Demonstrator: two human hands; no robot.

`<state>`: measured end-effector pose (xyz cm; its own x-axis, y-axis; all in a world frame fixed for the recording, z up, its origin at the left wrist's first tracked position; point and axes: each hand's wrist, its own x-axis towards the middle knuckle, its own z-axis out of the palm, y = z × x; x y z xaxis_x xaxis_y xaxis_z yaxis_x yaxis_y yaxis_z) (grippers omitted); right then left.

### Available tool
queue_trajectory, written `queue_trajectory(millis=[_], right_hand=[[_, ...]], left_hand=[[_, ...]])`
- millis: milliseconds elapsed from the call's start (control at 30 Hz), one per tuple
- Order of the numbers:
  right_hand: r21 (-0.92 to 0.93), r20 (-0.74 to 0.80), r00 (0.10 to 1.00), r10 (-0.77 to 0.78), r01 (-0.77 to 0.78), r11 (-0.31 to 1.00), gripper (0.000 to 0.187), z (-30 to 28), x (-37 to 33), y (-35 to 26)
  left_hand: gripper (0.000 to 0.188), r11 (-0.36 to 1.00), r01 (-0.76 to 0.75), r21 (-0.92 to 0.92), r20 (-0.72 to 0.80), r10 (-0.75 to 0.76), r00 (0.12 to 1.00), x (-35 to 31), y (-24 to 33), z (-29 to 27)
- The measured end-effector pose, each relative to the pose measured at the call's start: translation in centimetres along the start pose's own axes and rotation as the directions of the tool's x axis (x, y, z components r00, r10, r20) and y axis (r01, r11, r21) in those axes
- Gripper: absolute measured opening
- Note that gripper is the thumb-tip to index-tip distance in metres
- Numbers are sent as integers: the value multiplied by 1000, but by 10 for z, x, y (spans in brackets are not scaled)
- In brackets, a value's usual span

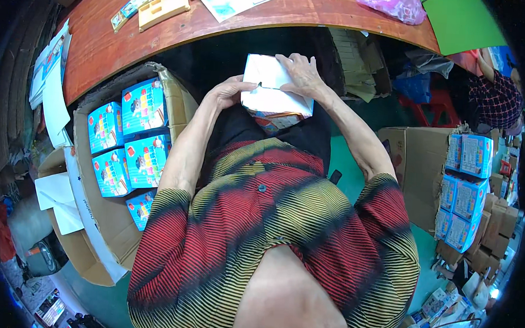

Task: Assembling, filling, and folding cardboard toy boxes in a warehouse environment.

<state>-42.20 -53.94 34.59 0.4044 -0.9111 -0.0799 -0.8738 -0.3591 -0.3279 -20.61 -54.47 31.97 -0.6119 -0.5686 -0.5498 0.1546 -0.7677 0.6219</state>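
Observation:
A small carton [277, 100] with white flaps on top and a colourful printed side stands upright over my lap. Its two white flaps meet along a seam across the middle. At the carton's left, my left hand [233, 93] grips it, thumb lying on the flap near the seam and fingers down along the side, partly hidden. My right hand [304, 77] is bent over the carton's right side, fingertips at the far flap and thumb by the seam. A small dark spot shows beside my left thumb.
On my left, an open cardboard box [105, 213] holds several blue printed cartons [148, 103]. To the right, more blue cartons [465, 190] are stacked by another cardboard box [417, 171]. Ahead runs a wooden table [269, 15] bearing a yellow tray [164, 10]. A person [494, 95] sits at far right.

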Motion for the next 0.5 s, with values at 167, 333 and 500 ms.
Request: queue_trajectory(millis=[167, 333, 500], right_hand=[[-11, 3, 1000, -4, 4, 1000, 75, 0, -1, -2], [-71, -27, 1000, -15, 13, 997, 71, 1, 0, -4], [-136, -55, 998, -4, -3, 991, 67, 5, -1, -9]], left_hand=[[49, 999, -22, -26, 37, 23, 999, 2, -3, -7], [47, 995, -43, -91, 45, 47, 998, 4, -5, -6], [45, 987, -59, -147, 12, 62, 998, 2, -10, -7]])
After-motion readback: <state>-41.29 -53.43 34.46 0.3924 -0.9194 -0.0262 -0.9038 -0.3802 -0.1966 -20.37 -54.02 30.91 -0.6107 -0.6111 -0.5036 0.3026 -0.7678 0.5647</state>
